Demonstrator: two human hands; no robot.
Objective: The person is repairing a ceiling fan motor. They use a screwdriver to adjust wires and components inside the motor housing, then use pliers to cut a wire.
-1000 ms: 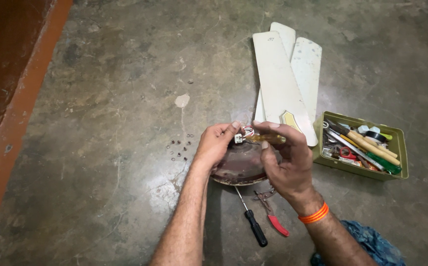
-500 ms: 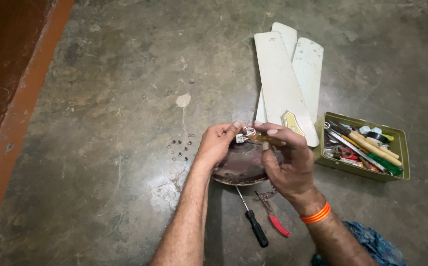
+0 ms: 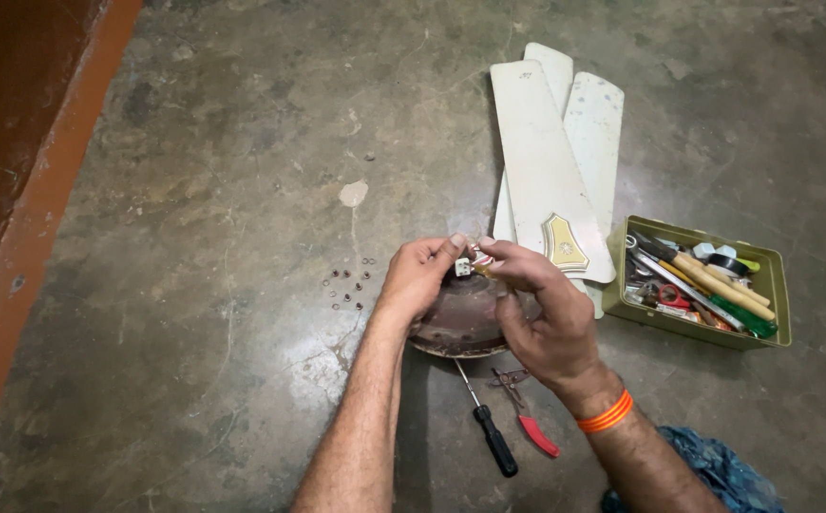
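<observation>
While I look down from the head camera, I see my left hand (image 3: pixel 419 277) and my right hand (image 3: pixel 538 318) meet over a round brown fan motor (image 3: pixel 455 323) on the floor (image 3: pixel 194 285). Fingers of both hands pinch a small white part (image 3: pixel 465 267) just above the motor. A black screwdriver (image 3: pixel 489 425) and red pliers (image 3: pixel 527 418) lie just below the motor. Three white fan blades (image 3: pixel 546 161) lie stacked above it. A green tool box (image 3: pixel 702 282) full of tools sits to the right of the motor. Small screws (image 3: pixel 348 285) lie to its left.
</observation>
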